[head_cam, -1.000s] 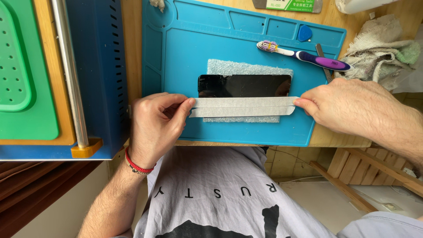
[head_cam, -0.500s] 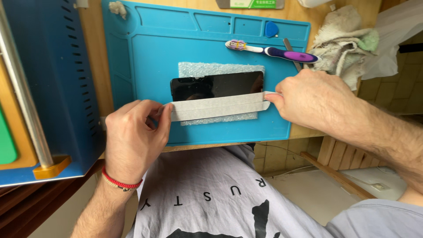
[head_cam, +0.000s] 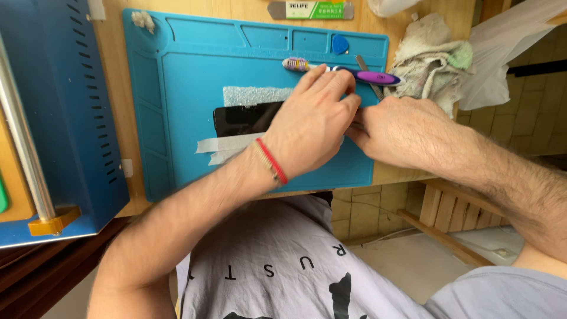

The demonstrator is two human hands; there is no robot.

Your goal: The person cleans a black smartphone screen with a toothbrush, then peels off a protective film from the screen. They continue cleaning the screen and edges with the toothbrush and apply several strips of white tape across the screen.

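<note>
A black phone (head_cam: 245, 118) lies flat on a blue work mat (head_cam: 171, 88), on top of a pale grey cloth (head_cam: 254, 95). A strip of grey tape (head_cam: 227, 145) runs along the phone's near edge, its left end loose on the mat. My left hand (head_cam: 310, 127) reaches across and covers the right half of the phone, fingers pressed down by the tape's right end. My right hand (head_cam: 401, 130) meets it at the mat's right edge, fingertips pinched at the tape's end. What the fingers grip is hidden.
A purple and white toothbrush (head_cam: 354, 74) lies on the mat's far right, beside a blue pick (head_cam: 339, 44) and a thin metal tool (head_cam: 369, 80). A crumpled rag (head_cam: 431, 59) sits right of the mat. A blue machine (head_cam: 59, 112) stands at the left.
My left hand has let go of the tape's left end and crossed to the right end, next to my right hand. The left end of the tape now lies loose on the mat.
</note>
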